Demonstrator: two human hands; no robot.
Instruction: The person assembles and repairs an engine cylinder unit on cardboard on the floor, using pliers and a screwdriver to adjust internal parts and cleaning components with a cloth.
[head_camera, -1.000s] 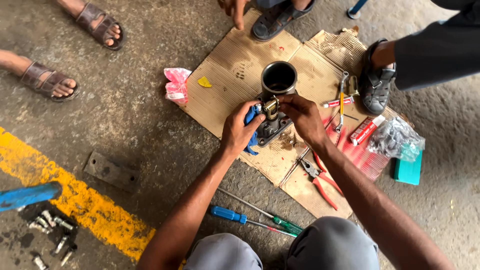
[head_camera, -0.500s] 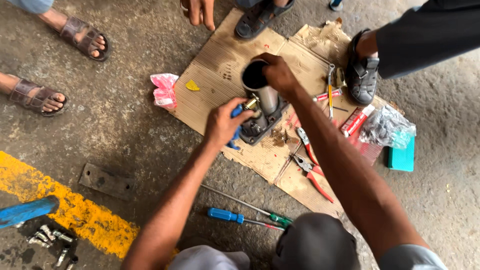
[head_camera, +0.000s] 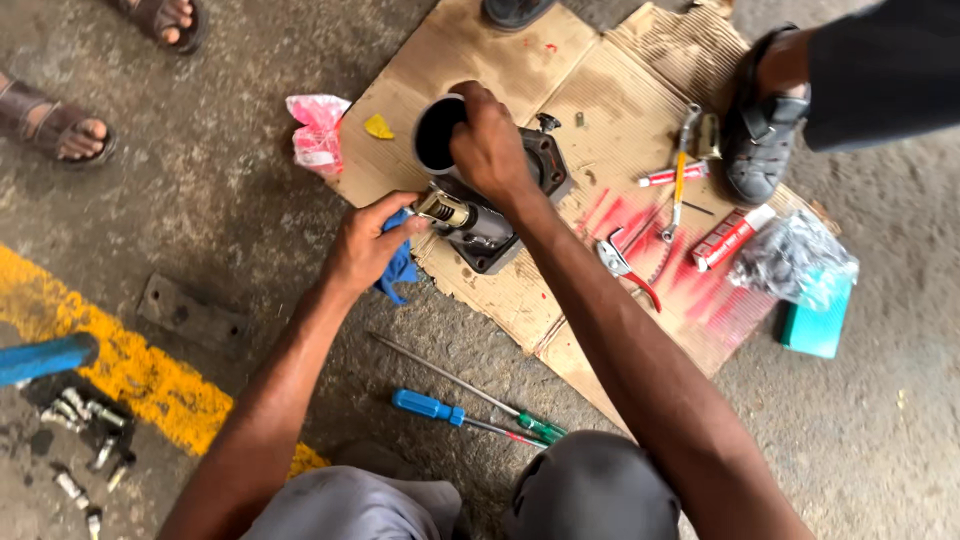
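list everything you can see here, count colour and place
cylinder part: 1, dark metal, on cardboard
brass fitting: 1, on part's side
rag: 1, blue, under left hand
cardboard: tan, red-stained, on ground
pliers: 1, red handles, on cardboard
tubes: 2, red, on cardboard
screwdrivers: 2, blue and green handles, on ground
bolts: several, grey, lower left
box: 1, teal, right
plate: 1, grey, by yellow line
left hand: on fitting
right hand: on part's rim
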